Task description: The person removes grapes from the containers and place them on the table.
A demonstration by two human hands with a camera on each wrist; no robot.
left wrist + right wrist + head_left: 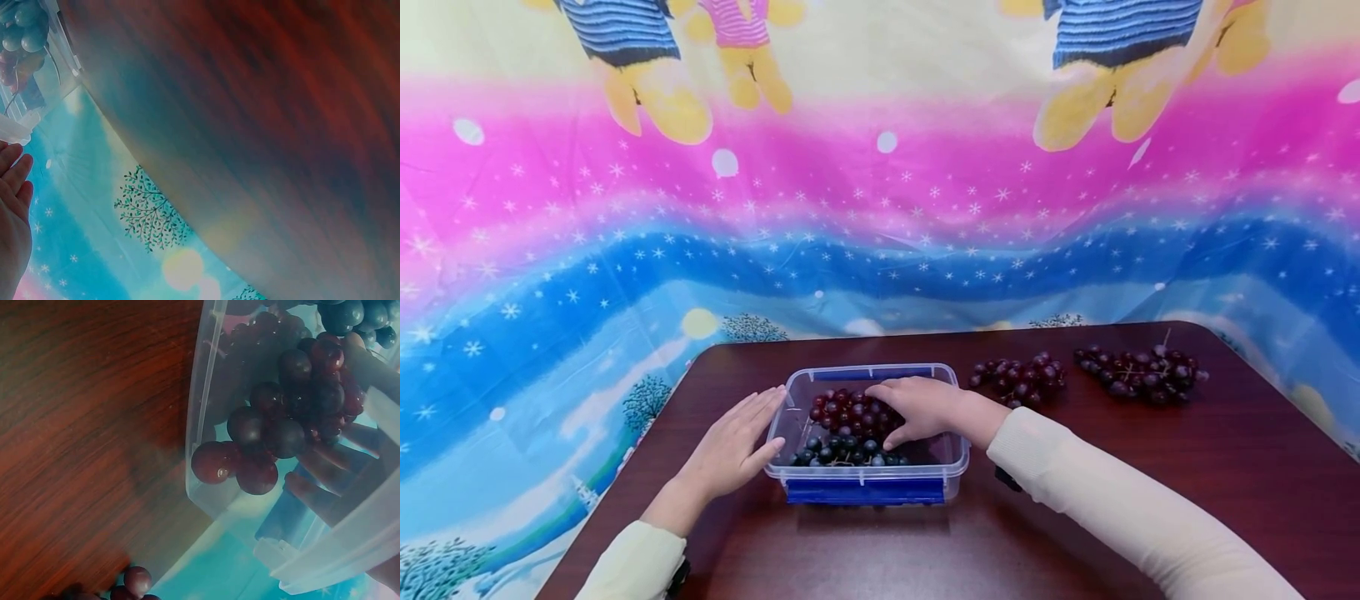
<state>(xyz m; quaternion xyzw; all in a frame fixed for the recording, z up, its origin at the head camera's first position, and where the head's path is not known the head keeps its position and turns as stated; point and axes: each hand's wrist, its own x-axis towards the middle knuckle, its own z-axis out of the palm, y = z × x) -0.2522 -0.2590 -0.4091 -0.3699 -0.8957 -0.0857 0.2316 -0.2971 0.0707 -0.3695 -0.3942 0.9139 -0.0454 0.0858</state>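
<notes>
A clear container [865,472] with blue clips holds a bunch of dark blue grapes [850,451] near its front wall and a red bunch [846,410] behind it. My right hand [925,408] reaches over the right rim and grips the red bunch, thumb on the near side; through the clear wall in the right wrist view, its fingers [325,475] lie against the red grapes [300,406]. My left hand [733,442] rests with straight fingers at the container's left rim. In the left wrist view this hand [12,212] shows only at the edge, by the container's corner [17,128].
Right of the container on the brown table [1075,500] lie two more bunches of red grapes, one nearer [1018,379] and one farther right [1142,373]. A patterned cloth [880,192] hangs behind the table.
</notes>
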